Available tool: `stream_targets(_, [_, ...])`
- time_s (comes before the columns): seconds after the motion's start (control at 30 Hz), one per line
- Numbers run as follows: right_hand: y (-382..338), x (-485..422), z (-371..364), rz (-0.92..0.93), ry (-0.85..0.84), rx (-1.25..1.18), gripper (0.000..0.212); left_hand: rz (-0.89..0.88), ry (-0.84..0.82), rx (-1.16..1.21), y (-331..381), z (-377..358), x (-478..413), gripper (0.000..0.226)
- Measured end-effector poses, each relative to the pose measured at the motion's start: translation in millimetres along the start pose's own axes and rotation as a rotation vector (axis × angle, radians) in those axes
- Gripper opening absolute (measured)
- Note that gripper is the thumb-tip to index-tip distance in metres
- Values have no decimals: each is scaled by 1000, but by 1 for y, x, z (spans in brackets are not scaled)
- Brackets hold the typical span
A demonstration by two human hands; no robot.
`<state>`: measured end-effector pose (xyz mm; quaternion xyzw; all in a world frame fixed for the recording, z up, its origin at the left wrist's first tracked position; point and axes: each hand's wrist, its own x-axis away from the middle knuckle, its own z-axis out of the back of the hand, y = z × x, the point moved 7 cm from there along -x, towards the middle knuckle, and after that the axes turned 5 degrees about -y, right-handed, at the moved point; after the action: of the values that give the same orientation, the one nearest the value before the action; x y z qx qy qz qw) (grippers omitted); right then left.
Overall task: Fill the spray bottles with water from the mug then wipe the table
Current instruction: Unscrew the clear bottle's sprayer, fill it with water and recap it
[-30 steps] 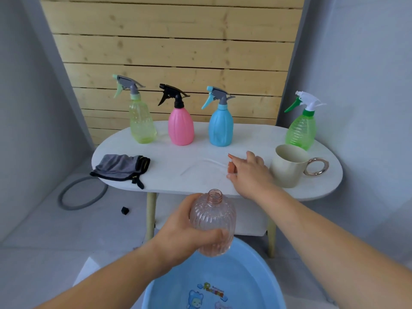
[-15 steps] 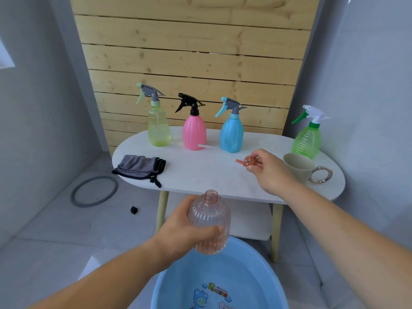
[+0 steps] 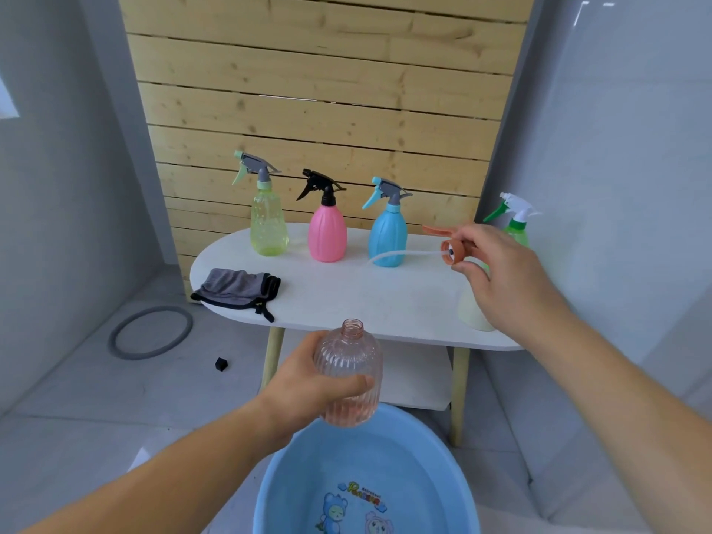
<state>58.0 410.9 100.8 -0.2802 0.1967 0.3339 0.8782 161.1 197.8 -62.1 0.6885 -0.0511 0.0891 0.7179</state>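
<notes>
In your left hand [image 3: 308, 387] is a see-through pink plastic bottle [image 3: 348, 373], ribbed and glossy. Your right hand [image 3: 501, 275] pinches an orange plastic spray head [image 3: 449, 251] with a thin, smooth white plastic tube [image 3: 424, 253]. The white oval table [image 3: 346, 298] looks matt and smooth. The grey cloth with black trim [image 3: 237, 287] looks soft. The opaque pink spray bottle [image 3: 326, 235] and opaque blue spray bottle [image 3: 387, 240] are satin plastic. The pale wood planks [image 3: 323, 109] are knotty. The blue plastic basin [image 3: 285, 468] shines.

Four capped spray bottles [image 3: 327, 235], one uncapped bottle [image 3: 348, 375], one spray head [image 3: 450, 251], one mug [image 3: 472, 310], one cloth [image 3: 235, 287], one basin [image 3: 443, 456]
</notes>
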Motion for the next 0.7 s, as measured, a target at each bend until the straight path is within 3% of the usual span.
stream_targets(0.37, [2, 4, 10, 145, 124, 185, 9, -20, -15, -13, 2, -4, -6, 59])
stream_targets(0.53, [1, 5, 6, 223, 182, 243, 20, -15, -29, -16, 2, -7, -10, 60])
stream_targets(0.7, [-13, 14, -8, 398, 162, 165, 17, -3, -53, 11, 5, -9, -15, 59])
